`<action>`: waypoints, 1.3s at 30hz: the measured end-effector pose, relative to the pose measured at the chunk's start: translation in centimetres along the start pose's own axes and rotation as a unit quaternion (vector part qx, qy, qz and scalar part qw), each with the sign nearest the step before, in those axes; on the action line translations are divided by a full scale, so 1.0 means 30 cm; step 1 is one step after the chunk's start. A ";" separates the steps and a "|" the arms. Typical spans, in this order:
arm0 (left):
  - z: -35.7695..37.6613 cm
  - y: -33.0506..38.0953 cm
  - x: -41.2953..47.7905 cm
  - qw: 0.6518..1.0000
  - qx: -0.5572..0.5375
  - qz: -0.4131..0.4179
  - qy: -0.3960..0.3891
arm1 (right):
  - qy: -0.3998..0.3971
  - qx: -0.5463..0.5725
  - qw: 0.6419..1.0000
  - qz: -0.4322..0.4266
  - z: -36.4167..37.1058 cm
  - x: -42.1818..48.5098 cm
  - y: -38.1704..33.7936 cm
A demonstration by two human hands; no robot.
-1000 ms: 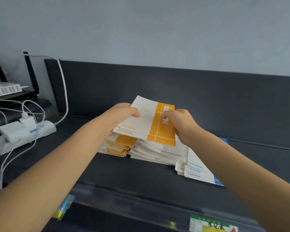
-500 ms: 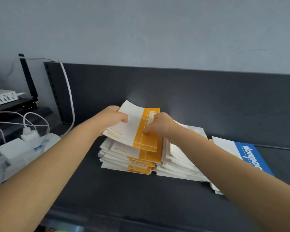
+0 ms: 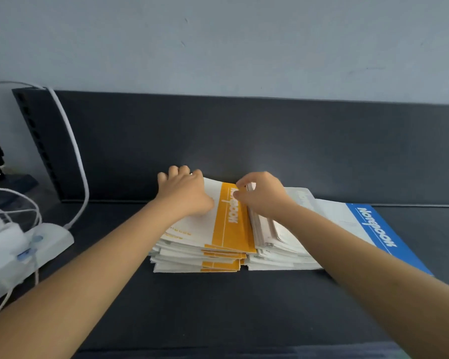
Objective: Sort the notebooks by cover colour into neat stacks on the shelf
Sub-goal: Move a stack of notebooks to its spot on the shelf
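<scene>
An orange-and-white notebook [image 3: 231,218] lies on top of the orange stack [image 3: 218,263] on the dark shelf [image 3: 218,307]. My left hand [image 3: 184,193] lies on its white half, fingers curled over the far edge. My right hand [image 3: 262,195] pinches the notebook's far right corner, beside a stack of pale grey-white notebooks [image 3: 278,244] that touches the orange stack. A blue-and-white notebook [image 3: 373,229] tops a low pile further right, partly hidden by my right forearm.
A white power strip [image 3: 36,244] with plugs and looped cables sits at the left end of the shelf. A white cable [image 3: 73,151] runs up the perforated upright. The shelf's dark back panel [image 3: 244,138] stands just behind the stacks.
Both hands have lowered the orange notebook from mid-air onto the orange stack. My left hand has slid to its far edge and my right hand to its far corner.
</scene>
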State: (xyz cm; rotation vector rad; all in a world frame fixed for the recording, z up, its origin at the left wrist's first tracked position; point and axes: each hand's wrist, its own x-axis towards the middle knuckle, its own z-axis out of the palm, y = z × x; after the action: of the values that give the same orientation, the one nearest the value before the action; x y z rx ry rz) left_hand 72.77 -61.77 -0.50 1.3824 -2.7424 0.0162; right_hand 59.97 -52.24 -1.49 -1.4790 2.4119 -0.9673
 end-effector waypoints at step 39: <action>0.249 0.957 0.104 0.991 0.023 0.117 0.064 | -0.184 0.343 0.862 0.325 -0.465 0.053 0.876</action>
State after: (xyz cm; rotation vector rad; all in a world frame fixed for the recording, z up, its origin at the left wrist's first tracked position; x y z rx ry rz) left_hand 47.44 -47.50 -7.09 1.0212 -2.7937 0.1761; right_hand 33.47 -39.36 -5.91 -0.4799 1.7722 -1.0680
